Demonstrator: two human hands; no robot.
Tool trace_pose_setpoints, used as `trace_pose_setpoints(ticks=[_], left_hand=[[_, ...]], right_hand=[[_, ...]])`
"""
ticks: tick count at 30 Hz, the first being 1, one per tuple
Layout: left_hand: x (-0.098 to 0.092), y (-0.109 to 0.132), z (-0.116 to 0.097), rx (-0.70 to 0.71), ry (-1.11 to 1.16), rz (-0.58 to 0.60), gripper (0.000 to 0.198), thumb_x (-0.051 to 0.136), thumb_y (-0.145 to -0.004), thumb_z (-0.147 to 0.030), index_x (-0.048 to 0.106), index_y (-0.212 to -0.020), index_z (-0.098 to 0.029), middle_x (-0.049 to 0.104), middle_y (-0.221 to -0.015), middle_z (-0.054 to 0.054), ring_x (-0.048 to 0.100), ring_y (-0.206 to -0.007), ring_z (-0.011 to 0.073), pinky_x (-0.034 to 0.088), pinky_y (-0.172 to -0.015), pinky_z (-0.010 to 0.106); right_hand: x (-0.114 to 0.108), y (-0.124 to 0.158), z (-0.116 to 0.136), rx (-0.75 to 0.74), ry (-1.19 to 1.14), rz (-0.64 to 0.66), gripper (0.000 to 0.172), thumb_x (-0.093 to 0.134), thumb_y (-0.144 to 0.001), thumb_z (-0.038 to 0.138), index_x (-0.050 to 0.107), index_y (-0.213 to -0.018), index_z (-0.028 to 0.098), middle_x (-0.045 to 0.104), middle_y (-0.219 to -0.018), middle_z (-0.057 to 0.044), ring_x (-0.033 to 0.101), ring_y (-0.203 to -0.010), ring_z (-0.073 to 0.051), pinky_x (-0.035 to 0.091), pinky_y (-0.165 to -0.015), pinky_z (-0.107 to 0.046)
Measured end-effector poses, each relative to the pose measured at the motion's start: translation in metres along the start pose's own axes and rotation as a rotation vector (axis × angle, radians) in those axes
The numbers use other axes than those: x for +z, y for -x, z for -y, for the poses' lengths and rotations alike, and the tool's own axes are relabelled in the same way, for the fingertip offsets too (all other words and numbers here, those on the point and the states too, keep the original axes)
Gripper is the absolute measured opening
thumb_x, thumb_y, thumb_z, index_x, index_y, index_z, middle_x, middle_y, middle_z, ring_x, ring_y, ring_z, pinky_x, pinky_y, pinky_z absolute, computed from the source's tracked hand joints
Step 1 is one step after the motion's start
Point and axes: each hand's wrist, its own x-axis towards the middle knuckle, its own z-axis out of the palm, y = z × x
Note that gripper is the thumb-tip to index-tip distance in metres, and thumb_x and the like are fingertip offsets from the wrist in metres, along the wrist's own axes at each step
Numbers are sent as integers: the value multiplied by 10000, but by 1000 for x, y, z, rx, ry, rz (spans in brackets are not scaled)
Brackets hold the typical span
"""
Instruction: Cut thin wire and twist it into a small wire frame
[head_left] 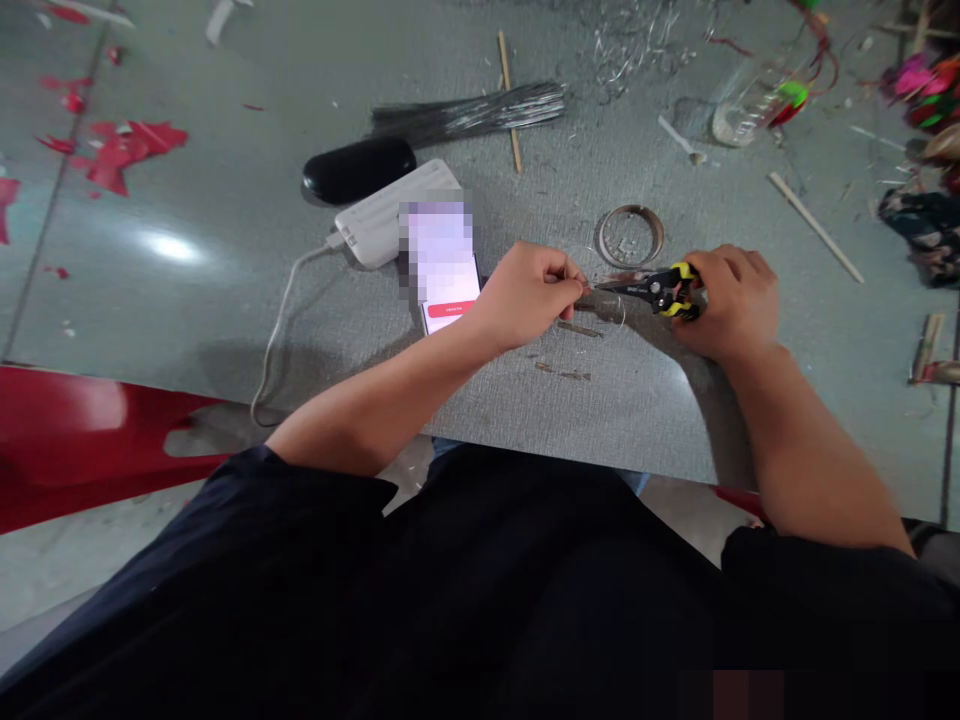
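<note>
My left hand (529, 292) is closed in a pinch on a thin piece of wire (609, 312) just above the grey table (465, 400). My right hand (731, 298) grips the yellow-and-black handles of a pair of pliers (654, 288). The jaws of the pliers point left and meet the wire right at my left fingertips. Short cut pieces of wire (577, 329) lie on the table just below both hands.
A phone (448, 290) lies left of my left hand, beside a white power bank (382, 215) with a cable and a black case (358, 168). A tape ring (630, 235), a wire bundle (480, 112), wooden sticks (815, 227) and a plastic bottle (754, 100) lie behind. A red chair (82, 440) stands at left.
</note>
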Motion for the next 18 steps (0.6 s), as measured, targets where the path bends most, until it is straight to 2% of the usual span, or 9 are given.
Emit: trace_pose_setpoints(ticks=[3, 6, 8, 10, 11, 12, 14, 16, 18], left_hand=[[0, -2, 2, 4, 30, -8, 218, 867, -1069, -142, 792, -872, -196, 736, -768, 39, 631, -738, 151, 497, -743, 364], [0, -2, 1, 2, 52, -21, 234, 860, -1071, -121, 777, -866, -197, 766, -810, 47, 638, -745, 141, 499, -731, 341], [0, -1, -1, 3, 62, -29, 236, 837, -1072, -93, 778, -868, -195, 766, -815, 45, 638, -739, 132, 505, -732, 327], [-1, 0, -4, 5, 64, -35, 243, 827, -1074, -84, 774, -864, -195, 770, -825, 44, 645, -741, 128, 520, -742, 319], [-1, 1, -5, 6, 64, -39, 247, 827, -1074, -86, 770, -860, -196, 780, -839, 47, 651, -746, 127, 527, -745, 315], [-1, 1, -6, 6, 65, -44, 251, 827, -1073, -88, 766, -854, -195, 793, -859, 53, 657, -753, 127, 532, -745, 310], [-1, 3, -8, 5, 76, -50, 260, 815, -1070, -83, 760, -840, -192, 820, -901, 64, 665, -761, 121, 535, -739, 296], [0, 4, -9, 5, 97, -57, 272, 784, -1068, -61, 759, -828, -186, 833, -928, 69, 664, -759, 111, 533, -734, 281], [1, 5, -11, -1, 112, -58, 277, 767, -1067, -48, 762, -825, -183, 836, -934, 70, 658, -753, 105, 532, -728, 273]], right_hand=[[2, 2, -7, 35, -12, -40, 537, 841, -1058, 339, 733, -1579, 269, 825, -1507, -231, 724, -1422, -510, 544, -1254, -708], [11, 4, -26, 169, -27, -212, 580, 820, -1099, 421, 670, -1629, 241, 786, -1518, -254, 718, -1388, -510, 559, -1213, -730], [20, 5, -44, 280, -60, -331, 699, 834, -1118, 569, 609, -1699, 253, 746, -1584, -222, 706, -1375, -485, 582, -1174, -726], [29, 6, -65, 396, -100, -284, 692, 820, -1181, 755, 591, -1684, 339, 745, -1613, -168, 672, -1318, -424, 606, -1134, -693], [33, 6, -74, 472, -86, -316, 765, 846, -1134, 804, 588, -1661, 314, 729, -1615, -198, 648, -1336, -446, 583, -1149, -728], [36, 6, -81, 517, -96, -244, 829, 871, -1143, 807, 574, -1719, 290, 683, -1704, -241, 616, -1427, -464, 540, -1218, -743], [41, 5, -91, 625, -93, -214, 960, 983, -1071, 780, 606, -1735, 198, 627, -1759, -321, 559, -1551, -527, 429, -1311, -807], [43, 3, -93, 676, -95, -185, 1017, 1051, -1031, 727, 623, -1765, 168, 576, -1805, -345, 500, -1641, -559, 347, -1358, -837], [40, 1, -87, 661, -95, -174, 986, 1040, -1042, 699, 634, -1780, 186, 564, -1818, -330, 477, -1679, -567, 320, -1369, -863]])
